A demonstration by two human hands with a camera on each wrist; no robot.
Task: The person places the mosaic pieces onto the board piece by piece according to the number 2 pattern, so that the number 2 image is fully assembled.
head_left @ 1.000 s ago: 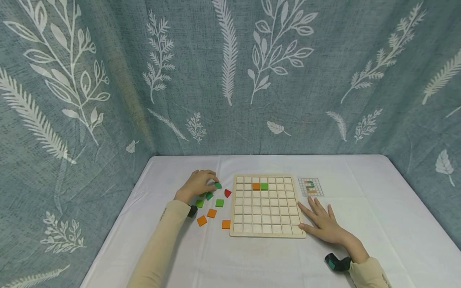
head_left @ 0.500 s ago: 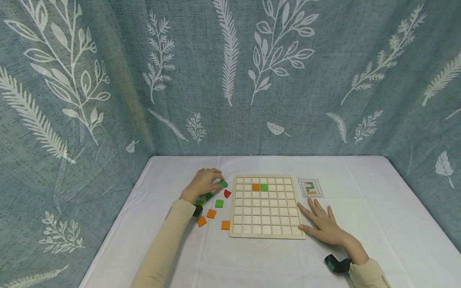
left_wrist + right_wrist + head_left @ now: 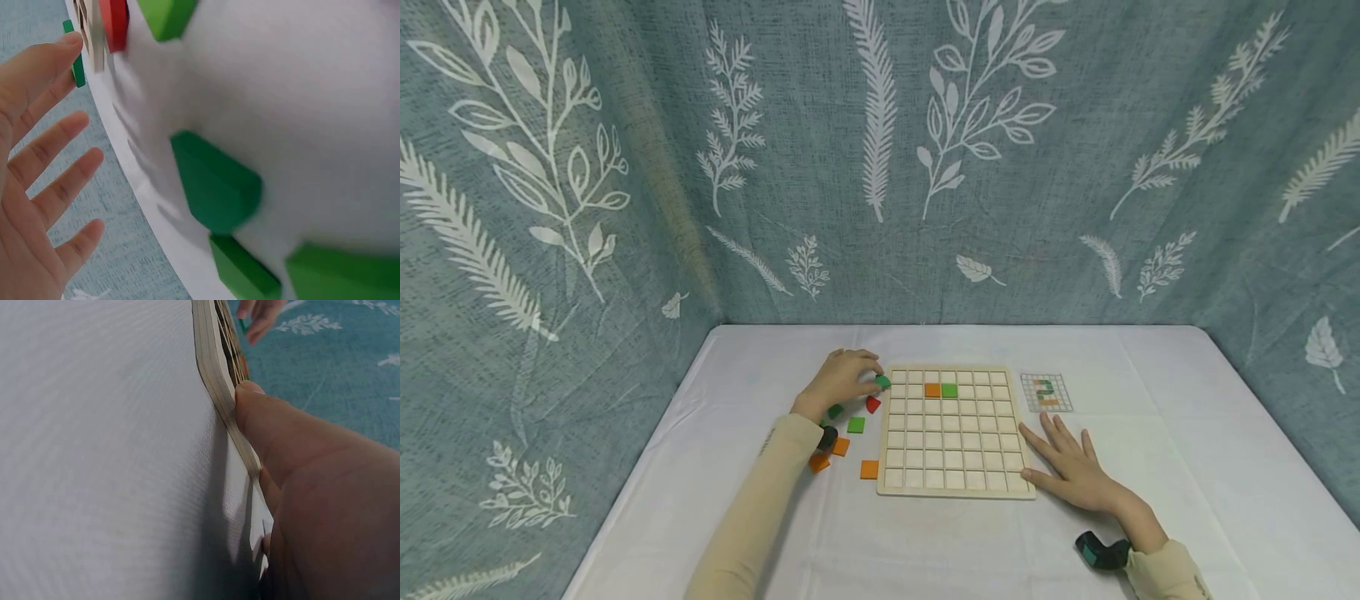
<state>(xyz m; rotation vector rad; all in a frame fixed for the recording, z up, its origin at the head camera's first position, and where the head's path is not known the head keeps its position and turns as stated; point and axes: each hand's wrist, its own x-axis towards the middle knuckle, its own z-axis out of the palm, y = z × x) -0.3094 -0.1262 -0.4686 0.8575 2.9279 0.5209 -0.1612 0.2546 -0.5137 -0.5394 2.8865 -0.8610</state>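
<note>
My left hand [image 3: 841,380] pinches a dark green rounded tile [image 3: 883,382] between thumb and fingers at the top left corner of the wooden grid board [image 3: 882,450]. In the left wrist view the green tile [image 3: 78,67] stands on edge at the fingertips, and the other fingers spread loosely. An orange square [image 3: 932,390] and a light green square [image 3: 950,390] sit side by side in the board's second row. My right hand [image 3: 1075,472] lies with fingers spread, its thumb and index finger touching the board's right edge.
Left of the board lie a red tile [image 3: 872,404], a light green square [image 3: 856,425], several orange squares [image 3: 869,470] and another dark green tile [image 3: 215,181]. A small card with a coloured grid pattern [image 3: 1047,392] lies right of the board. A patterned curtain [image 3: 880,208] hangs behind the table.
My left hand has moved right with the dark green tile, from among the loose tiles to the board's left edge. My right hand has stayed in place.
</note>
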